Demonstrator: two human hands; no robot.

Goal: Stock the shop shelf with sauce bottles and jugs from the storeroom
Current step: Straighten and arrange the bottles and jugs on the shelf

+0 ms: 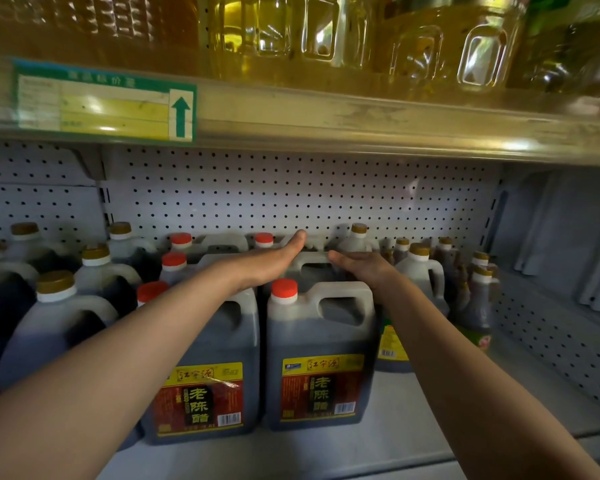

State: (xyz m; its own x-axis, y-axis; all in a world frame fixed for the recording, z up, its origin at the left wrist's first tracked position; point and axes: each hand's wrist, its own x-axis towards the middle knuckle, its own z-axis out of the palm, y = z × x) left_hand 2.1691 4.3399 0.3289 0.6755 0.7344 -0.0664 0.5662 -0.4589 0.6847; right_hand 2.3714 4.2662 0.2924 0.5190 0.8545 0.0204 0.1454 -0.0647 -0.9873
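Both arms reach into the lower bay of the shop shelf [413,403], toward a second-row vinegar jug [314,268] with a grey moulded handle, taken here as the landmark. Left hand [267,259]: fingers straight and held together, palm turned toward the jug, lying along the jug's left shoulder with fingertips past it toward the pegboard back panel [291,195]. Right hand [364,266]: fingers extended and together, resting on the right end of the jug's handle; whether the thumb wraps beneath is hidden, so the grip is probably light contact only. Directly in front of the landmark jug stands a red-capped vinegar jug [317,355] with a yellow-and-red label, and just left of that a matching labelled jug [208,386], partly crossed by the left forearm. Behind and left of the landmark are further red caps [181,239] in rows. Far left of it stand gold-capped dark jugs [56,306]. Right of it is a gold-capped jug [421,271], then small dark sauce bottles [478,299] near the bay's side wall. Above it, on the upper shelf, are clear oil jugs [361,39], and a green-bordered price tag [104,102] sits on that shelf's edge, up and left.
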